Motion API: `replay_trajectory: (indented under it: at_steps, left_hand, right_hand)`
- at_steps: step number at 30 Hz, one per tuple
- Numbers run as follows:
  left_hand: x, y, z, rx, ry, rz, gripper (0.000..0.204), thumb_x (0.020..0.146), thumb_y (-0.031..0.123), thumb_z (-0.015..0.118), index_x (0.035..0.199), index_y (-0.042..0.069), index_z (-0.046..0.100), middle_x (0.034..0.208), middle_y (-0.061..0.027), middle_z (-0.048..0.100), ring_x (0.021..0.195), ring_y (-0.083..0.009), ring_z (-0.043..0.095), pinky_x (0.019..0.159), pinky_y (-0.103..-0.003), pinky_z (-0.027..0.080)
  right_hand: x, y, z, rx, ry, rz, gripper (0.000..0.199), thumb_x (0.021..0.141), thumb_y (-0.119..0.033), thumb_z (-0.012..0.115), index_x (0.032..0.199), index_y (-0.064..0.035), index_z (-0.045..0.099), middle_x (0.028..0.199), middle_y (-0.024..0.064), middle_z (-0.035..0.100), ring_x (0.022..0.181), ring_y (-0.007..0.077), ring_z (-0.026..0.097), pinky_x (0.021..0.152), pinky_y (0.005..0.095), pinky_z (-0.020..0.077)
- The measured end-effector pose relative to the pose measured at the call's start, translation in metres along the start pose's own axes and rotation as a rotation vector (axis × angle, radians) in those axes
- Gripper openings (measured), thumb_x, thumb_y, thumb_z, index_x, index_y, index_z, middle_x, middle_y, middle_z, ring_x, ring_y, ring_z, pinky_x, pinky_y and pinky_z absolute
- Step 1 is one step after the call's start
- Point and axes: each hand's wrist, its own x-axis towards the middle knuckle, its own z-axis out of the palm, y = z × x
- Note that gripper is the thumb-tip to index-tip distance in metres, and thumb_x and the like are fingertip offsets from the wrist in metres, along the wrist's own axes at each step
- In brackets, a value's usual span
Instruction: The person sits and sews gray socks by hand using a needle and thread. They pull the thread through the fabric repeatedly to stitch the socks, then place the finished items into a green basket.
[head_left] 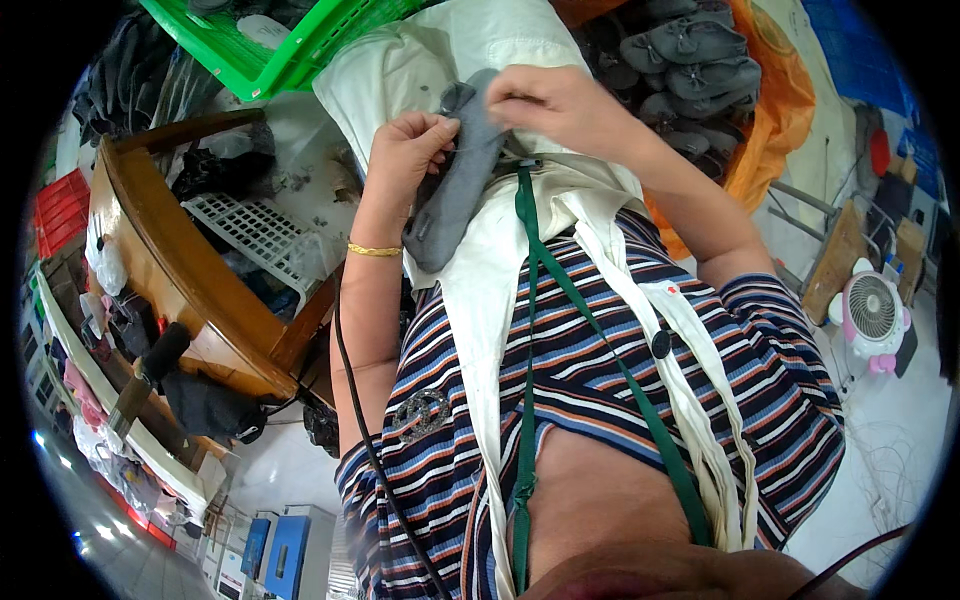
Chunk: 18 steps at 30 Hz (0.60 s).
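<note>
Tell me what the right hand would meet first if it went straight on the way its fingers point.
Most likely the grey shoe: the right hand's fingers point left toward its upper part. Whether they already touch it is unclear, since depth is hard to judge here.

At your left you have a varnished wooden table [147, 255], its edge bowed in the view, on a pale floor [272, 470], with blue-fronted cabinets [287, 552] and small bright lights [105, 531] farther back, and a pink-and-white fan [872, 306] at your right.
</note>
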Motion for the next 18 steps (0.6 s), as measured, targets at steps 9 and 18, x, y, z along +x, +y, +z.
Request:
replay_trajectory:
  at_steps: [9,18]
  left_hand:
    - [-0.003,-0.003,-0.004,0.081,0.138,0.079,0.015,0.088,0.018,0.072,0.088,0.002,0.071,0.070,0.0032,0.061,0.060,-0.0041,0.051,0.054,-0.020,0.040]
    - [0.013,-0.009,-0.019,0.252,0.186,0.250,0.018,0.090,0.016,0.069,0.091,-0.002,0.069,0.072,0.0005,0.063,0.066,-0.0064,0.054,0.060,-0.023,0.044]
  right_hand:
    - [0.055,0.038,0.043,-0.600,0.085,-0.277,0.007,0.089,-0.019,0.061,0.087,-0.0134,0.064,0.085,0.0056,0.060,0.081,0.0283,0.064,0.066,0.0416,0.0523]
    - [0.065,0.040,0.044,-0.859,0.069,-0.378,0.006,0.080,-0.011,0.061,0.084,-0.0135,0.062,0.086,0.0044,0.060,0.088,0.0260,0.065,0.067,0.0402,0.0542]
